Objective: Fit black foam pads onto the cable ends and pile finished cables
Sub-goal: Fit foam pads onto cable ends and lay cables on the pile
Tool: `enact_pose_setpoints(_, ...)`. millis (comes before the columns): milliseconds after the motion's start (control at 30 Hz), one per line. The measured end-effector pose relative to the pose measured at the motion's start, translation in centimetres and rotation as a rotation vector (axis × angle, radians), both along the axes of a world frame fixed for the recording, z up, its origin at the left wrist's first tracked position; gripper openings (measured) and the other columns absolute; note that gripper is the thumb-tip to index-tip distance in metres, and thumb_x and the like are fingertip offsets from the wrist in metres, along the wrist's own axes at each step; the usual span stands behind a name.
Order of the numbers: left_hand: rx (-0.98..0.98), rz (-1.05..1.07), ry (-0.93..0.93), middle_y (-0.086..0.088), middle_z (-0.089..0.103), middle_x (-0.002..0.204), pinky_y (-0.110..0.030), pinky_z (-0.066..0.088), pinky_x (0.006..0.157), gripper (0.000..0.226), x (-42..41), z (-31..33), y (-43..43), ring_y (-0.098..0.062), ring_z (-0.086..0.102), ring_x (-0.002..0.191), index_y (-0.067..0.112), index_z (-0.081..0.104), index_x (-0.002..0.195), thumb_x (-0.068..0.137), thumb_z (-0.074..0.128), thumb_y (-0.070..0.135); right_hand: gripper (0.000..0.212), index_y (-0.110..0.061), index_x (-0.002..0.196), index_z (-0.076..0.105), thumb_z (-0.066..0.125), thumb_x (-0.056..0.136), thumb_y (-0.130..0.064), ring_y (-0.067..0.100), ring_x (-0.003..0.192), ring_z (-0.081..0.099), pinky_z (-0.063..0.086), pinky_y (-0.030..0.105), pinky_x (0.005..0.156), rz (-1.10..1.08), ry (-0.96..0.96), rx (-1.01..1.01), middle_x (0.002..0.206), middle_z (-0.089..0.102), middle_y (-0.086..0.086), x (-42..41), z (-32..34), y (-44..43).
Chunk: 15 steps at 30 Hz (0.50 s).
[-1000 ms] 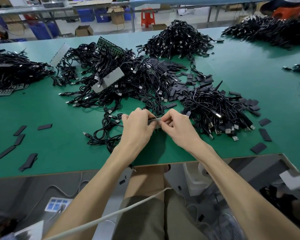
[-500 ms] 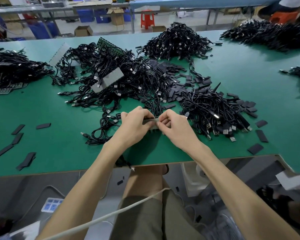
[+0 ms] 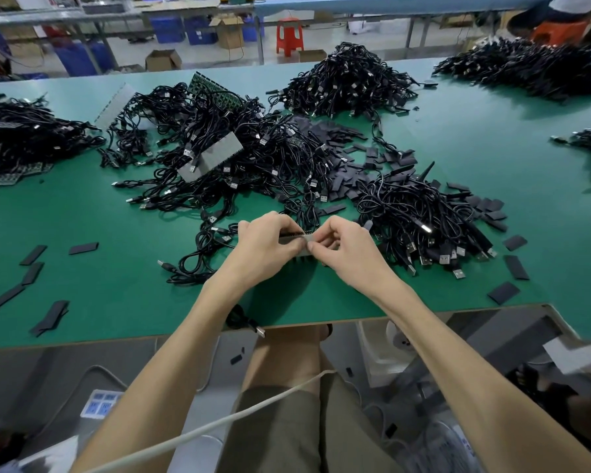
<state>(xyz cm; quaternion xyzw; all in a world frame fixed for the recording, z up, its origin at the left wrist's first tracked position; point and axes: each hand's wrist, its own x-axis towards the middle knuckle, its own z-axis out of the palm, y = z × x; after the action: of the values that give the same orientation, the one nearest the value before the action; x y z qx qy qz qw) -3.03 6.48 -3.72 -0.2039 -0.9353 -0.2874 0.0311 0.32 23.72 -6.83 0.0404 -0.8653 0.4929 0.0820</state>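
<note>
Two hands over table | left hand and right hand both pinch grey strip ends | cable pile just right | loose pads far left

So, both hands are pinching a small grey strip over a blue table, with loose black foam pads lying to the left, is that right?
No: the head view shows the table is green, not blue. The left hand and right hand pinch the small grey strip over it, with loose black foam pads lying to the left.
</note>
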Motion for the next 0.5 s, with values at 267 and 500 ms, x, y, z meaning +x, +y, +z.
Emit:
enact_pose_setpoints(267,0.047,0.120,0.001,0.013,0.066,0.088,-0.034,0.025,0.089,0.014,0.3,-0.5,1.0,-0.014,0.059,0.093,0.023,0.074,0.098,0.094,0.070,0.035,0.017,-0.024,0.085,0.058,0.070,0.094,-0.016,0.001,0.067,0.057,0.047,0.014,0.064,-0.005,0.014,0.036,0.080,0.065,-0.007,0.1,0.1,0.1)
enact_pose_setpoints(500,0.061,0.185,0.040,0.010,0.068,0.087,-0.035,0.025,0.090,0.011,0.7,-0.8,1.6,-0.017,0.062,0.091,0.022,0.073,0.093,0.095,0.068,0.032,0.013,-0.018,0.087,0.059,0.070,0.094,-0.017,0.001,0.065,0.056,0.047,0.015,0.064,-0.014,0.026,0.045,0.079,0.065,-0.007,0.3,0.2,-0.1)
